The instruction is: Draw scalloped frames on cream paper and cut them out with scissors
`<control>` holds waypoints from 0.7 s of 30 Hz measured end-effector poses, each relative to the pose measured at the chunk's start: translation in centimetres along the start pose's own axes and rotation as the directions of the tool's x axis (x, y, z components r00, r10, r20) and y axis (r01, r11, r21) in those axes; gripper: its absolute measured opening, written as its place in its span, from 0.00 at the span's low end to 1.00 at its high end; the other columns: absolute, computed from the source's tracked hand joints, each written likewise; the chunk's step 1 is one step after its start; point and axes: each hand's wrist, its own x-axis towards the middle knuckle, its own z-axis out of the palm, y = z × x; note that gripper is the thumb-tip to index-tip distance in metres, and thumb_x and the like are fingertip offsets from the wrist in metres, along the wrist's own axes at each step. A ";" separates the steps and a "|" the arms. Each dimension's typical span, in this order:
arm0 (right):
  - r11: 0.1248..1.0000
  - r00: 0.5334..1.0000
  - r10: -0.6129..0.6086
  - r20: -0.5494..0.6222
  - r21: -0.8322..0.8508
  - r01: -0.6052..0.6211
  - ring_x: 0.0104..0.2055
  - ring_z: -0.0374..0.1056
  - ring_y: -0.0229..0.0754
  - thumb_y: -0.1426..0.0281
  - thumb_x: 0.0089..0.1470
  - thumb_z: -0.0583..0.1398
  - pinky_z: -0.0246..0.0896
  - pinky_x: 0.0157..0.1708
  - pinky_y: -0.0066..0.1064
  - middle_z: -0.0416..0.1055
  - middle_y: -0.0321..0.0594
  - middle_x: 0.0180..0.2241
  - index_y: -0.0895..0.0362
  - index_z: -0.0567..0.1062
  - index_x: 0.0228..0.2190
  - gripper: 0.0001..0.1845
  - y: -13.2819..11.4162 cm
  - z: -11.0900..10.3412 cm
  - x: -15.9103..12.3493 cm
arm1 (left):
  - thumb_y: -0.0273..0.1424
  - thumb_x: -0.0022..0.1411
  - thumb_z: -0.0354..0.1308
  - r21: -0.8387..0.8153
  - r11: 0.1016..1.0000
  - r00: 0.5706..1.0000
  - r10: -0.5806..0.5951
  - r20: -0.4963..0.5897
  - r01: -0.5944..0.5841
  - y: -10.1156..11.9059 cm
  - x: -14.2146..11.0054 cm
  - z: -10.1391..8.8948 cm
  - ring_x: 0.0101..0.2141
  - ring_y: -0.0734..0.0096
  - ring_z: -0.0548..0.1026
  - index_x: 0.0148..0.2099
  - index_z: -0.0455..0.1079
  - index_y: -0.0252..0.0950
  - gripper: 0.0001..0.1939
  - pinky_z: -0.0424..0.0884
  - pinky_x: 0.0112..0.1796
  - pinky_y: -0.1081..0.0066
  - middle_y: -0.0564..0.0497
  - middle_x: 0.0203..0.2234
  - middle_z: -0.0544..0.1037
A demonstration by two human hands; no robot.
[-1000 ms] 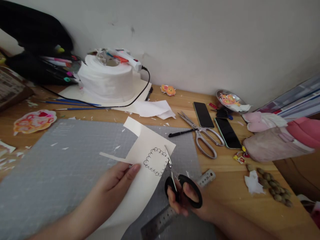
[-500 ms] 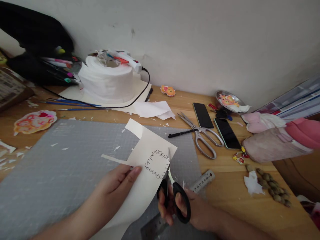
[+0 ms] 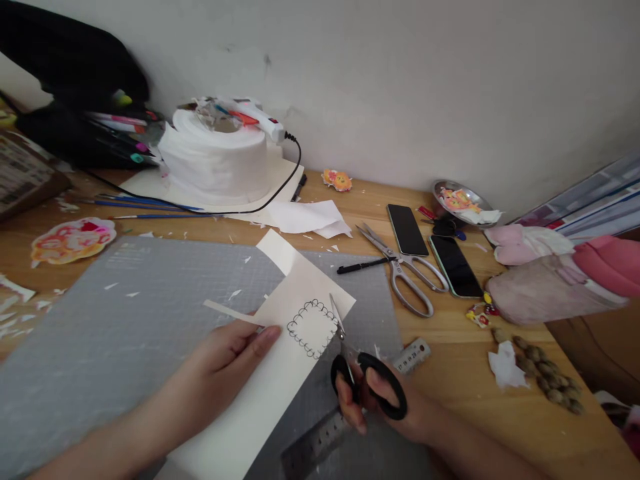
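Observation:
A sheet of white paper (image 3: 260,400) is pinched in my left hand (image 3: 227,363), thumb on top and fingers beneath. On it a scalloped square outline (image 3: 313,329) is drawn in black. My right hand (image 3: 385,400) has its fingers through the black handles of a pair of scissors (image 3: 342,335). The blades lie at the paper's right edge, against the right side of the drawn outline, and the handles are spread apart. Below the scissors a steel ruler (image 3: 325,433) rests on the grey cutting mat (image 3: 150,333), partly hidden by my right hand.
Large silver scissors (image 3: 400,267), a black pen (image 3: 365,265) and two phones (image 3: 407,230) lie at the right. Behind the mat stand a white roll (image 3: 220,167) with a corded glue gun (image 3: 265,123) on it, and a metal bowl (image 3: 463,200). Paper scraps dot the table.
The scissors have turned, their tips swinging left over the outline and their handles moving right and up with my right hand. My left hand and the paper have shifted slightly left.

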 end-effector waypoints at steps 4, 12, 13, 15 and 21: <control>0.996 1.000 0.018 0.010 -0.087 -0.017 0.20 0.53 0.31 0.39 0.52 0.49 0.48 0.23 0.26 0.59 0.33 0.20 0.61 0.66 0.29 0.35 -1.0 -0.1 -0.2 | 0.48 0.57 0.45 0.071 0.997 1.000 0.032 0.000 -0.031 -0.1 0.0 -0.5 0.19 0.74 0.61 0.22 0.64 0.37 0.22 0.57 0.19 0.75 0.56 0.16 0.64; 0.991 1.000 0.021 0.010 -0.133 -0.020 0.20 0.53 0.30 0.38 0.51 0.49 0.47 0.21 0.25 0.58 0.32 0.19 0.60 0.64 0.28 0.35 -1.7 0.1 0.1 | 0.48 0.58 0.44 0.152 0.987 0.998 0.056 0.004 -0.056 -0.4 0.2 -0.8 0.20 0.73 0.63 0.21 0.64 0.37 0.23 0.59 0.20 0.75 0.55 0.17 0.64; 0.991 1.000 0.029 0.010 -0.131 -0.027 0.19 0.52 0.30 0.38 0.51 0.50 0.47 0.21 0.24 0.58 0.31 0.19 0.60 0.64 0.28 0.35 -1.6 0.1 0.1 | 0.48 0.58 0.44 0.149 0.988 0.999 0.050 0.017 -0.052 -0.3 0.2 -0.8 0.20 0.72 0.63 0.21 0.64 0.37 0.24 0.59 0.20 0.75 0.55 0.17 0.64; 0.991 0.999 0.037 0.003 -0.129 -0.037 0.19 0.52 0.29 0.38 0.50 0.50 0.47 0.20 0.24 0.58 0.31 0.19 0.60 0.65 0.27 0.35 -1.3 -0.1 0.1 | 0.49 0.58 0.44 0.143 0.989 0.999 0.037 0.029 -0.041 -0.3 0.2 -1.0 0.21 0.72 0.64 0.23 0.65 0.36 0.24 0.59 0.21 0.75 0.55 0.18 0.65; 0.994 1.000 0.025 0.017 -0.109 -0.023 0.18 0.53 0.29 0.39 0.50 0.51 0.48 0.18 0.22 0.59 0.33 0.19 0.60 0.66 0.26 0.34 -1.1 -0.9 -0.1 | 0.51 0.58 0.44 0.126 0.990 0.993 0.043 0.112 -0.057 -1.2 0.4 -1.5 0.19 0.75 0.59 0.22 0.62 0.37 0.25 0.56 0.18 0.77 0.58 0.16 0.60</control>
